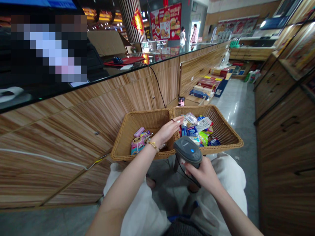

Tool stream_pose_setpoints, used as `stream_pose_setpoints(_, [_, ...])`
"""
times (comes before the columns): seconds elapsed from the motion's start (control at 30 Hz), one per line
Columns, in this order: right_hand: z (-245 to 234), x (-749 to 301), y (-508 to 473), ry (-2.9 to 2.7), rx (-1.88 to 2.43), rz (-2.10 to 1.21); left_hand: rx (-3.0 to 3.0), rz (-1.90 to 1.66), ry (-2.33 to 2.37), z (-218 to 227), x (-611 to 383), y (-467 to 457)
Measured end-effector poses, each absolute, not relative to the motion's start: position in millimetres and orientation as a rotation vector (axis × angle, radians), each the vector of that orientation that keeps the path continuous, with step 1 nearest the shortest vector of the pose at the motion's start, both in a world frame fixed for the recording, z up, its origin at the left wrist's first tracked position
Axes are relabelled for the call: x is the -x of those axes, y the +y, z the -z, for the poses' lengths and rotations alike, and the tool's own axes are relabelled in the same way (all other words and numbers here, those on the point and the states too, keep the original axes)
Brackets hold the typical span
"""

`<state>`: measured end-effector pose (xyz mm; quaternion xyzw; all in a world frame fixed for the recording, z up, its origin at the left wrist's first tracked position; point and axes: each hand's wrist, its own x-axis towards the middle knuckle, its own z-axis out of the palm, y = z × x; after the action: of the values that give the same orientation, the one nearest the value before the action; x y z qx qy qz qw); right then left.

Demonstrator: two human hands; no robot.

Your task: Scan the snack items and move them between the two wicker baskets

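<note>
My right hand (pixel 203 172) is wrapped round the handle of a dark grey barcode scanner (pixel 188 150), which has a blue light on top and a black cable below. My left hand (pixel 168 129), with a bracelet on the wrist, reaches across the divide between two wicker baskets. Its fingers are stretched out over the near-left side of the right basket (pixel 227 134), close to a blue-and-clear item (pixel 184 124); whether they touch it I cannot tell. Several small packets lie there, among them a white barcode label (pixel 203 124) and a green packet (pixel 203 138). Inside the left basket (pixel 123 134) are a pink-and-blue package (pixel 137 144) and a pink item (pixel 139 132).
A wood-panelled counter (pixel 61 124) with a glass top runs along the left, bearing a mouse (pixel 117 60). Stacked boxes (pixel 209 83) line its far base. Wooden drawers (pixel 285 131) stand on the right. Two people are in the distance.
</note>
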<state>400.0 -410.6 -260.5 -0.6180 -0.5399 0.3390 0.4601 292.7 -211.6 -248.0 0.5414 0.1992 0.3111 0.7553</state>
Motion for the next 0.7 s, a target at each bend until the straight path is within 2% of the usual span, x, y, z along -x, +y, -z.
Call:
stream_pose_setpoints(0.37, [270,-400,-407,-1.351,1.525,-0.841,-1.585,-1.005,0.923,225,-192,-166])
stream_pose_setpoints(0.53, [270,-399,-404,-1.373,1.524,-0.829,-1.719,-0.88,1.069,235,-152,-147])
stream_pose_setpoints(0.7, [270,-399,-402,-1.379,1.529,-0.817,-2.12,-0.573,1.174,255,-132,-138])
